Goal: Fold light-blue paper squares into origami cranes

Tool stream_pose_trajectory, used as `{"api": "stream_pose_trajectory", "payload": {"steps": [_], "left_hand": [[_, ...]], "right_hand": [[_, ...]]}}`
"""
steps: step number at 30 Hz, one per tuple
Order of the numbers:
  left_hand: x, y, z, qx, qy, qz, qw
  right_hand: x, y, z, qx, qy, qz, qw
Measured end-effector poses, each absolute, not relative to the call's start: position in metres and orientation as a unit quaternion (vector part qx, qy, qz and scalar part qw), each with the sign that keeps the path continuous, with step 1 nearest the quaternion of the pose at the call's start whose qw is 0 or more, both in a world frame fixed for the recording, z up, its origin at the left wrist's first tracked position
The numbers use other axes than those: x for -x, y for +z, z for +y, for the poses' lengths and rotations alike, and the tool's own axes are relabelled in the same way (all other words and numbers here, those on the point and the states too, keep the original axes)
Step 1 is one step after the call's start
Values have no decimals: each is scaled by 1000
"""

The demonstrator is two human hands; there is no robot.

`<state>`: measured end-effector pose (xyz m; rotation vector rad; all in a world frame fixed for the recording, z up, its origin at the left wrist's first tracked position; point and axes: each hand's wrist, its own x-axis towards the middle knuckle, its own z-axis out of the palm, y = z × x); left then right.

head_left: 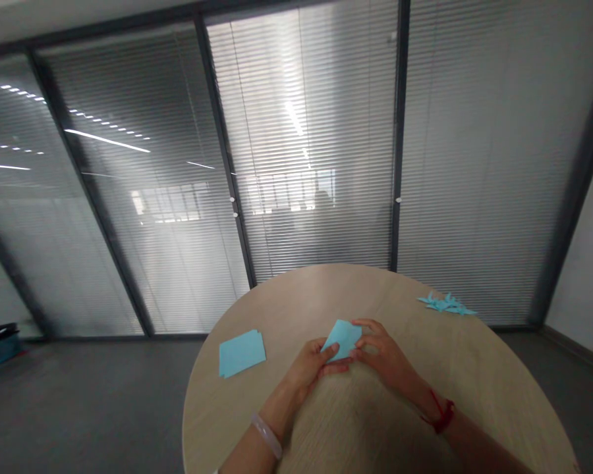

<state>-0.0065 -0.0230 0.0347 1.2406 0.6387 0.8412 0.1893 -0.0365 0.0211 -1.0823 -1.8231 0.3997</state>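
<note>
A light blue sheet of paper [344, 338] is held between both hands above the middle of the round table. My left hand [316, 365] grips its lower left side, thumb on top and fingers beneath. On the paper's right side, my right hand [383, 355] pinches the edge with its thumb and fingertips. Whether the sheet has a fold in it, I cannot tell. A stack of the same blue paper [242, 353] lies flat to the left of my left hand. Beyond my right hand sits a small pile of folded blue paper pieces [446, 303], near the table's far right edge.
The round wooden table [321, 286] has a curved edge on its far side. Behind it stands a glass wall with blinds [306, 131] in dark frames. On the grey floor [103, 401] at the far left is a dark-rimmed blue object [0, 345], partly out of view.
</note>
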Motion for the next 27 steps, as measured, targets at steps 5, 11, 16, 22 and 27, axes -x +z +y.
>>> {"api": "stream_pose_trajectory", "payload": {"steps": [5,11,16,22,27], "left_hand": [[4,31,-24,-549,363,285,697],[3,29,-25,-553,347,277,705],[-1,28,-26,-578,359,322,658],[-4,28,-27,-580,367,356,634],[-4,30,-29,-576,372,376,623]], "right_hand": [[-191,19,-31,463,223,-694,505],[-190,16,-28,509,300,-660,464],[-188,15,-28,509,328,-649,460],[-188,9,-25,472,366,-636,489],[-184,10,-27,397,442,-595,541]]}}
